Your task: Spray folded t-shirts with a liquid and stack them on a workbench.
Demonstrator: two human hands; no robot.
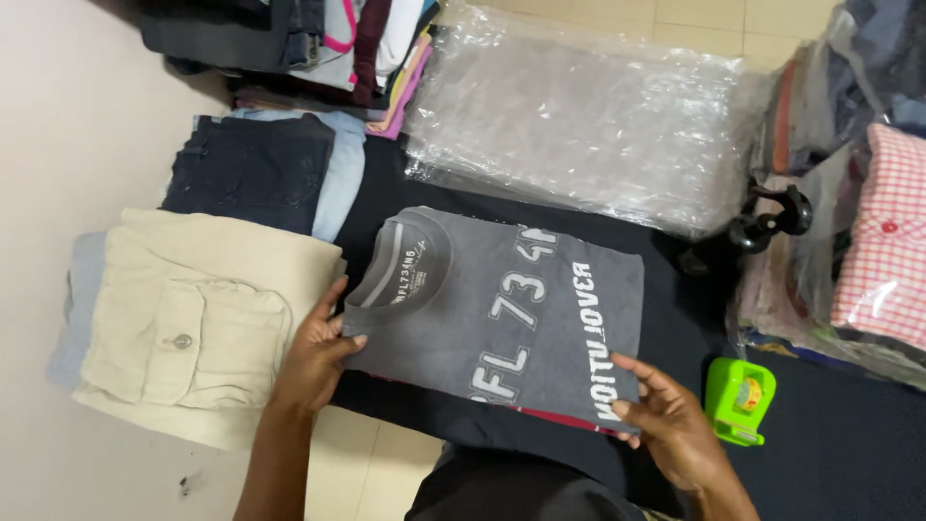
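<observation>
Tiled floor, dark cloth (849,453) spread over it. Folded grey T-shirt (497,314) lies on cloth at centre. Left hand (313,357) pinches shirt's collar-side edge, grip closed, thumb on top. Right hand (675,425) clamps opposite lower corner, fingers over, thumb under. One beige cargo trousers (188,323) just left, touching left hand. One dark jeans (251,172) behind. One clear plastic bag (588,121) beyond shirt. One green tape dispenser (738,400) near right hand. Bagged clothes (883,241) far right.
</observation>
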